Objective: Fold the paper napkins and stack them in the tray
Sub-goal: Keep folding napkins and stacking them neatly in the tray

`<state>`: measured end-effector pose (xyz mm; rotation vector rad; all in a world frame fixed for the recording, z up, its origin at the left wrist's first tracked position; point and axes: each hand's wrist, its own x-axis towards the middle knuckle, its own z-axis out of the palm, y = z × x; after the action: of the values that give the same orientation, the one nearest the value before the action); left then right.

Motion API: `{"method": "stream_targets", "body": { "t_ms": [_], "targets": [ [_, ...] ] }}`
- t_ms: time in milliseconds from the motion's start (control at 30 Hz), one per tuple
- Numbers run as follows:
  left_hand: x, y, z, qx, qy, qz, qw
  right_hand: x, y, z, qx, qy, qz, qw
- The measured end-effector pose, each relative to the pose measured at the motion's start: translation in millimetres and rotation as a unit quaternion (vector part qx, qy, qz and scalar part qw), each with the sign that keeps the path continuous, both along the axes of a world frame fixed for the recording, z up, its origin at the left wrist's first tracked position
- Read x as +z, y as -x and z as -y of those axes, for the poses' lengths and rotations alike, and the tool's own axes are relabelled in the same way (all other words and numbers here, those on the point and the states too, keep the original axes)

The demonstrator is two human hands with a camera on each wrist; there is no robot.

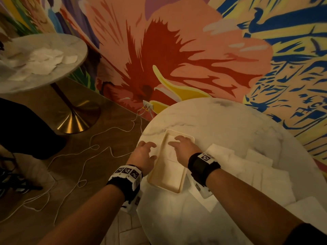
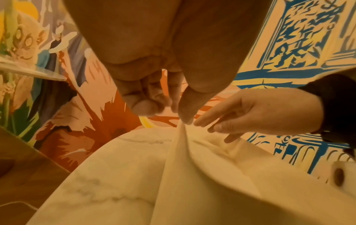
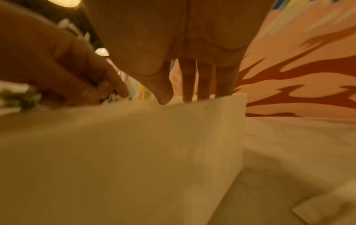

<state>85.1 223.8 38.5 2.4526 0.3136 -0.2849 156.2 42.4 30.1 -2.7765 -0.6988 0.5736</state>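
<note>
A cream rectangular tray (image 1: 162, 187) lies on the left part of a round marble table (image 1: 221, 121), with folded white napkins (image 1: 169, 172) in it. My left hand (image 1: 144, 152) is at the tray's left rim (image 2: 177, 152). Its thumb touches the rim and its fingers are loosely curled over the table, holding nothing. My right hand (image 1: 184, 147) is over the far half of the tray with its fingers straight. In the right wrist view its fingertips (image 3: 188, 91) stand at the far edge of a folded napkin (image 3: 134, 152). Whether the thumb pinches that edge is unclear.
Several unfolded white napkins (image 1: 247, 167) lie spread over the table's right side. A second round table (image 1: 53, 82) with a napkin pile stands at the far left. White cables (image 1: 106, 138) trail over the wooden floor. A painted wall (image 1: 177, 59) runs close behind.
</note>
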Motion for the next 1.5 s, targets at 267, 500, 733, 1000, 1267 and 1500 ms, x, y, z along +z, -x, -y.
{"method": "stream_targets", "body": {
  "t_ms": [267, 500, 733, 1000, 1267, 1500],
  "targets": [
    [20.4, -1.4, 87.4, -0.077, 0.024, 0.137, 0.987, 17.3, 55.3, 112.3, -0.262, -0.290, 0.026, 0.920],
    [9.7, 10.6, 201.4, -0.207, 0.080, 0.118, 0.968, -17.0, 114.8, 267.0, -0.424, -0.184, -0.003, 0.887],
    [-11.0, 28.6, 293.3, -0.290, 0.074, 0.055, 0.953, -51.1, 173.2, 391.4, -0.569, -0.054, -0.044, 0.819],
    [-29.1, 40.5, 365.3, -0.336, 0.049, 0.000, 0.940, -69.9, 180.7, 421.7, -0.483, -0.028, -0.080, 0.872],
    [-41.9, 39.2, 403.8, -0.345, 0.027, -0.025, 0.938, -66.8, 181.3, 431.4, -0.479, -0.053, -0.055, 0.875],
    [-31.3, 29.0, 420.9, -0.326, 0.064, -0.004, 0.943, -31.0, 185.1, 439.0, -0.424, -0.119, 0.024, 0.897]
  ]
}}
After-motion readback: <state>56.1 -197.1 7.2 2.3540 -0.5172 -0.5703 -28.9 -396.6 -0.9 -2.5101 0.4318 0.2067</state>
